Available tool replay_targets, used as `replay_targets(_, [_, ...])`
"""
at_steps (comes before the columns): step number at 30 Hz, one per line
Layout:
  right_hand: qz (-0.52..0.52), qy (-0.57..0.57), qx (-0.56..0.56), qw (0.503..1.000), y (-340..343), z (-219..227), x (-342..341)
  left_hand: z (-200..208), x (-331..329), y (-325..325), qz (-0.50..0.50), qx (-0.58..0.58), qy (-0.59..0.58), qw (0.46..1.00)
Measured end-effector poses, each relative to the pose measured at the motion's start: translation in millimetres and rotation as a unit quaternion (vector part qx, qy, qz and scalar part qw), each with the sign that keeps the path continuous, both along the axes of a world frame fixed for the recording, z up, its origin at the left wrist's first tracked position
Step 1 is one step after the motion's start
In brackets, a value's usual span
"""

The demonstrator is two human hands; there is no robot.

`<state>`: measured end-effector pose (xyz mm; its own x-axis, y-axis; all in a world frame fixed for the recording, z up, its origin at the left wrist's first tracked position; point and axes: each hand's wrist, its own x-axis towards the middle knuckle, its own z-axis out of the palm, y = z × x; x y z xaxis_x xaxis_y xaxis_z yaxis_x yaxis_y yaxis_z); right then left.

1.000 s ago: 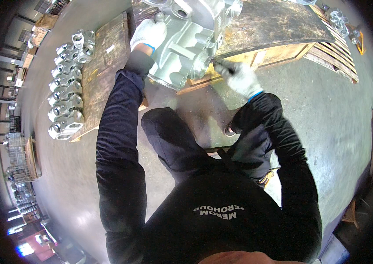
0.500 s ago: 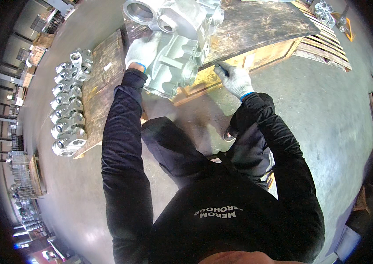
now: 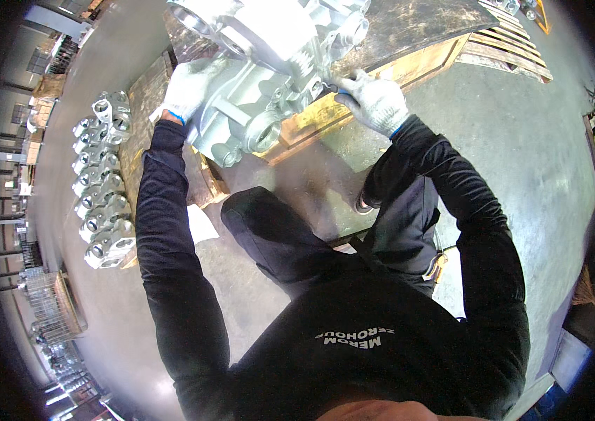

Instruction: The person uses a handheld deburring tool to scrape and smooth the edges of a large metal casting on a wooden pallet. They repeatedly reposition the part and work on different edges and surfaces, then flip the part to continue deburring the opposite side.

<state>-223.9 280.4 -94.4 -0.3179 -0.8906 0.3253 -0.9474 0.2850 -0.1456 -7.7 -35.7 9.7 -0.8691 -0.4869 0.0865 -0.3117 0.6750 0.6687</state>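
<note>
A large silver metal casting (image 3: 262, 63) rests on a wooden pallet (image 3: 325, 123) in front of me. My left hand (image 3: 186, 88), in a white glove, presses flat against the casting's left side. My right hand (image 3: 374, 102), also gloved, grips the casting's right edge beside a dark worn board (image 3: 409, 24). Both my sleeves are black. My bent knees sit just below the pallet.
A row of several smaller silver castings (image 3: 101, 182) lies on a board at the left. Slatted wooden pallets (image 3: 508, 49) are at the upper right. The floor (image 3: 508, 140) is grey concrete. Wire cages (image 3: 52, 309) stand at the far left.
The view has shifted so the casting and both hands sit higher and closer. Both hands stay on the casting, the right one now nearer its right edge.
</note>
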Motion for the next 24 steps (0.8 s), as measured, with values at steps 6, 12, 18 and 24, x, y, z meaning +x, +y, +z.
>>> replay_targets(6, [0.060, 0.132, 0.009, 0.989, -27, 2, -32, 0, 0, 4, 0.004, -0.011, 0.034, 0.999])
replay_targets(12, [-0.007, -0.114, -0.063, 0.991, -30, -41, -14, 5, 1, 10, -0.014, -0.122, 0.016, 0.992])
replay_targets(18, [-0.148, -0.299, -0.151, 0.930, -43, -57, 75, 0, -4, 10, 0.018, -0.132, 0.004, 0.991])
replay_targets(24, [-0.062, -0.200, -0.034, 0.977, -28, 13, 36, -2, -3, 5, 0.004, -0.168, 0.007, 0.986])
